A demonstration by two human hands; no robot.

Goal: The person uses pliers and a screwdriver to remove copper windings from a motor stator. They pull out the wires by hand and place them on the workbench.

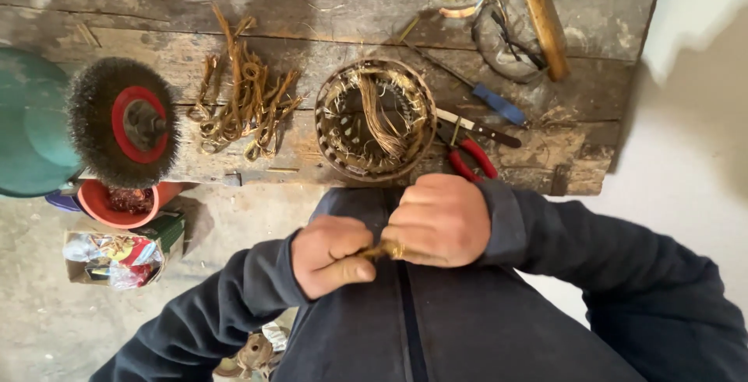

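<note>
Both hands clenched on a copper wire bundle (382,250) off the counter's near edge: left hand (333,255), right hand (441,220). On the counter (312,47): motor stator (375,119) at the near edge, red-handled pliers (470,154) beside it, wire scraps (245,98), wire brush wheel (123,121) at the left end.

Our closed hands are hiding most of the wire bundle (382,250); the top edge is cutting off the hammer handle (541,16), the left edge the green machine (27,125).

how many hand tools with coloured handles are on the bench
2: a blue-handled screwdriver right of the motor stator, and red-handled pliers at the bench's near edge, just above the right hand. Others may be hidden.
</note>
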